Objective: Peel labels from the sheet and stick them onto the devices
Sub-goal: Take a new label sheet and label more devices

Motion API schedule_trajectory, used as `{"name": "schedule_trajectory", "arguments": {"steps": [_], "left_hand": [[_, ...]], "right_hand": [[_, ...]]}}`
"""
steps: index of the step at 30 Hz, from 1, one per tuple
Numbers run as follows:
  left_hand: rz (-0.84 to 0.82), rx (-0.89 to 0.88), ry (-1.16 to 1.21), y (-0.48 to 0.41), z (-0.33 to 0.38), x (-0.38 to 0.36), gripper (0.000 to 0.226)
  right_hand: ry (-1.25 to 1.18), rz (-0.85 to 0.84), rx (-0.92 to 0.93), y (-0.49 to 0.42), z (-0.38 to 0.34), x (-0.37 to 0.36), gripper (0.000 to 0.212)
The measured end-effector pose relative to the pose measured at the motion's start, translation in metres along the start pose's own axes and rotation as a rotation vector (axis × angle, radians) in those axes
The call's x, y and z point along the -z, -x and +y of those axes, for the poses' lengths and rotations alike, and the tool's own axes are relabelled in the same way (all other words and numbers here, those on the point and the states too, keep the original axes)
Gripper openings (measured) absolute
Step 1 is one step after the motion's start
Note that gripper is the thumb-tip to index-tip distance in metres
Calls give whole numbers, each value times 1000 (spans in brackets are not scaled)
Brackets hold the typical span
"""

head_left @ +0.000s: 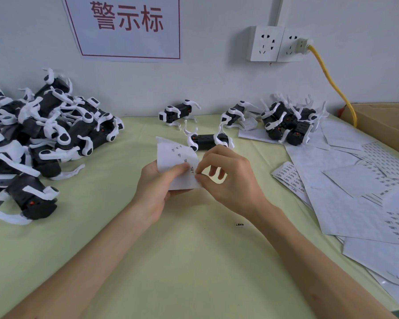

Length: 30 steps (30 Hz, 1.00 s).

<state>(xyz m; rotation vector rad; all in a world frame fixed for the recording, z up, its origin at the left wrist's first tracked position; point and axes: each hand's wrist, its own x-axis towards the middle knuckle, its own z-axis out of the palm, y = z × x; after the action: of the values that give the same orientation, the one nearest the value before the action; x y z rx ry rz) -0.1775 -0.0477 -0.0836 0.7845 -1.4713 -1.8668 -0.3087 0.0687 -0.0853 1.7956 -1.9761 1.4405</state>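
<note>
A heap of black-and-white devices [32, 139] covers the left side of the pale green desk [171, 261]. They look like rigid plastic bodies with thin white limbs, which I judge would snag or bend if grabbed, so each is better taken by its black body. At the middle, the left hand [157, 189] grips the label sheet [175, 162] from below, its thumb pressed on the face. The sheet is thin, light, floppy paper that curls upward at its far corner, so it needs this backing to stay taut. The right hand [228, 180] meets it at the sheet's right edge, thumb and forefinger closed in a fine pinch on a small label [195, 174], its other fingers curled clear. I judge the label to be nearly weightless and tacky, apt to fold onto itself, so it is best lifted by one corner with little skin on the glue. Just beyond the hands lies a single device [207, 142] on its side, and its flat black face seems the likely place to stick the label. A stray label [240, 224] lies on the desk near the right forearm. Further right sits a smaller cluster of devices [286, 120], and loose sheets [343, 192] spread toward a cardboard box [382, 125].
</note>
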Motion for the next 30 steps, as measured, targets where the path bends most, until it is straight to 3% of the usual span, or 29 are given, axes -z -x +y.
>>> {"name": "schedule_trajectory", "arguments": {"steps": [5, 8, 13, 16, 20, 23, 26, 30], "left_hand": [[37, -17, -67, -1, 0, 2, 24], [157, -63, -175, -7, -1, 8, 44], [238, -148, -381, -14, -6, 16, 81], [270, -371, -578, -12, -3, 15, 57], [166, -566, -571, -2, 2, 9, 13], [48, -554, -529, 3, 5, 4, 15], [-57, -431, -502, 2, 7, 3, 13], [-56, -375, -414, 1, 6, 3, 8]], "right_hand": [[-102, -35, -85, -1, -5, 0, 15], [-332, -14, -249, -5, -8, 2, 17], [-615, 14, -360, -9, -9, 10, 22], [-681, 38, -403, -9, -8, 11, 27], [-715, 32, -421, -10, -8, 11, 41], [-708, -1, -423, -9, -8, 12, 39], [-714, -67, -428, -8, -9, 13, 36], [-715, -147, -429, -8, -9, 12, 37]]}}
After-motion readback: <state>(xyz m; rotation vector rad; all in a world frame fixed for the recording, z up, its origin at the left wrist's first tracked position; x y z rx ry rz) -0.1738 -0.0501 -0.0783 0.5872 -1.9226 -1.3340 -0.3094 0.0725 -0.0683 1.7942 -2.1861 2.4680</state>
